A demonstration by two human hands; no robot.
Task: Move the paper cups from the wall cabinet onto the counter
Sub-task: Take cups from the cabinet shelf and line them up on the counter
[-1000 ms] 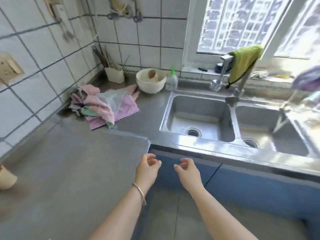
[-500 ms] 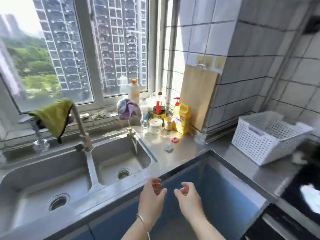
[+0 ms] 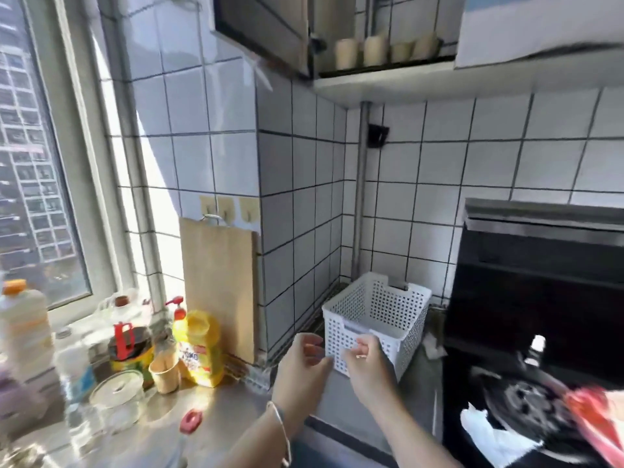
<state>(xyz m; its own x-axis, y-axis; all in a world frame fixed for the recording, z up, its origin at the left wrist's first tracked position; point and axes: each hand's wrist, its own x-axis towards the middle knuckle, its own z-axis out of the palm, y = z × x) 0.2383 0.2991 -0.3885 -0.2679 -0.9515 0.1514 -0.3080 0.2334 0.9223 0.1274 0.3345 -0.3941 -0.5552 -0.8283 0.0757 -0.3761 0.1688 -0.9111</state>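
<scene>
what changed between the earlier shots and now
The view swung right and up, from the sink to the corner, so the open wall cabinet and its paper cups are now in sight above the white basket. The left hand and right hand stayed close together, loosely curled and holding nothing.

The surface point(image 3: 216, 410) is brushed metal with a dull sheen. At its back corner sits a white perforated plastic basket point(image 3: 374, 319), by a matt wooden cutting board point(image 3: 219, 285). Wall tiles point(image 3: 304, 184) look glossy; the paper cups point(image 3: 374, 50) look matt beige.
</scene>
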